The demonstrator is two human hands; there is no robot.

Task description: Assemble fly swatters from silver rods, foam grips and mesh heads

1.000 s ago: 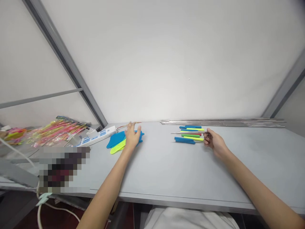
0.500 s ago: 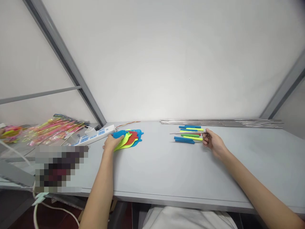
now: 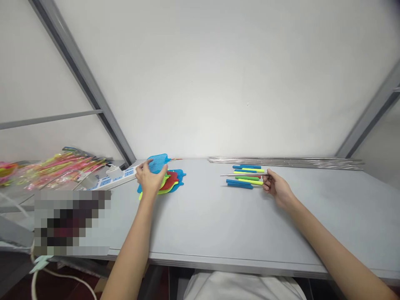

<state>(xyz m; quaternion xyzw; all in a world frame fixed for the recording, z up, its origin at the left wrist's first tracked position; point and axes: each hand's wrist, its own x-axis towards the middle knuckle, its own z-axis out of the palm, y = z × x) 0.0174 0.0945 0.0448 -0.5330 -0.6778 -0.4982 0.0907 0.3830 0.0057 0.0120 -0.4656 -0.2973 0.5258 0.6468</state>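
My left hand (image 3: 150, 178) is spread, thumb and fingers apart, over a pile of perforated plastic fly swatter heads. A blue swatter head (image 3: 158, 163) shows at the thumb and index finger, its neck pointing right; whether they touch it is unclear. Beneath and beside the hand lie a red head (image 3: 171, 181), a yellow-green head (image 3: 165, 191) and another blue head (image 3: 181, 177), overlapping and partly hidden. My right hand (image 3: 276, 187) pinches the right end of a thin metal rod (image 3: 237, 174), which points left above blue, yellow and green handle tubes (image 3: 246, 178).
A bundle of long metal rods (image 3: 287, 162) lies along the wall. On the left are a white power strip (image 3: 117, 178) and bagged colourful plastic goods (image 3: 68, 166). A pixelated patch hides part of the grey table (image 3: 200, 225) at its left.
My left hand has shifted slightly right and its fingers have spread. The blue head that was in it now shows farther back, turned with its neck rightward. My right hand keeps the rod nearly still.
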